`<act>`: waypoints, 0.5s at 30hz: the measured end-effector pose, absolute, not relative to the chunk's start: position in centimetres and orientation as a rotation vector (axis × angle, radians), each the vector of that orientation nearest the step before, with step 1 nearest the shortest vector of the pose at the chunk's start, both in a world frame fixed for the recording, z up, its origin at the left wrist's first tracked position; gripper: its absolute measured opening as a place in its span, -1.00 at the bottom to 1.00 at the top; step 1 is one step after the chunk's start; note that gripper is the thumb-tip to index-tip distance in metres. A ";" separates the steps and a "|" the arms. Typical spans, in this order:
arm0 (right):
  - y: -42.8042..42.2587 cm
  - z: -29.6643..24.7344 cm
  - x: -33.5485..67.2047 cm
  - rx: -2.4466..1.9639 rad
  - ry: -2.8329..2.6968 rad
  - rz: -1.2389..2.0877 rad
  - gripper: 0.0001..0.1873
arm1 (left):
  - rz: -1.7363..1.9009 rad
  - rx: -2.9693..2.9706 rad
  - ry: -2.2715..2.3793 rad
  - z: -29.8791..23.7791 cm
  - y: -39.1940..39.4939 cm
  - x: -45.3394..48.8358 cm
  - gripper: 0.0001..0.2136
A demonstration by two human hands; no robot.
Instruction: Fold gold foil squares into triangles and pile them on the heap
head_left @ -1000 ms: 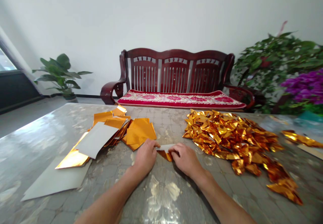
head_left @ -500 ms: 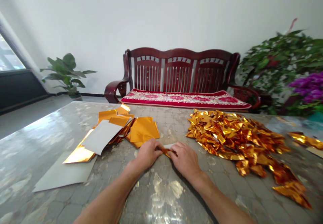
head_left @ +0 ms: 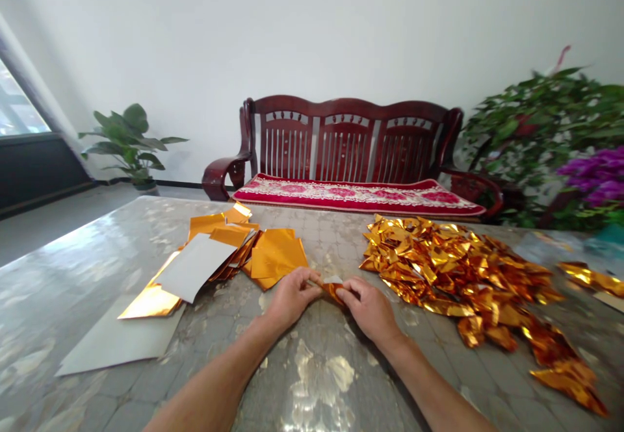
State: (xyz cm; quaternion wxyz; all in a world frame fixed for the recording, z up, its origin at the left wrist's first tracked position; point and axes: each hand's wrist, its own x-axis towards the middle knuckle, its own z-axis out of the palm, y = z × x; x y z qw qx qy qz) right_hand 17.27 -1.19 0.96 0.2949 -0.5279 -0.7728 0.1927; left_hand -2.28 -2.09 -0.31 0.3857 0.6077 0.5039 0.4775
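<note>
Drawn closer together, the left hand (head_left: 292,300) and right hand (head_left: 369,310) pinch a creased gold-foil fold (head_left: 333,291).

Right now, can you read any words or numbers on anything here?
There are no words, numbers or signs to read. The gold foil sheets, white card and crumpled gold foil pile look blank. The folded foil piece between the left hand and right hand is too small to tell.
</note>
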 end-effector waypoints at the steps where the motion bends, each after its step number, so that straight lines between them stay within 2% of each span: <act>1: -1.1 0.9 17.3 -1.404 -2.046 0.530 -0.73 | 1.227 1.509 1.259 -0.3 -2.1 -2.2 -0.89; 7: -0.8 0.6 17.4 -1.430 -1.989 0.587 -0.73 | 1.201 1.299 1.101 -0.3 -1.9 -1.7 -0.86; 15: -0.9 0.7 17.4 -1.446 -1.998 0.598 -0.72 | 1.158 1.136 0.992 0.6 -2.3 -1.8 -0.72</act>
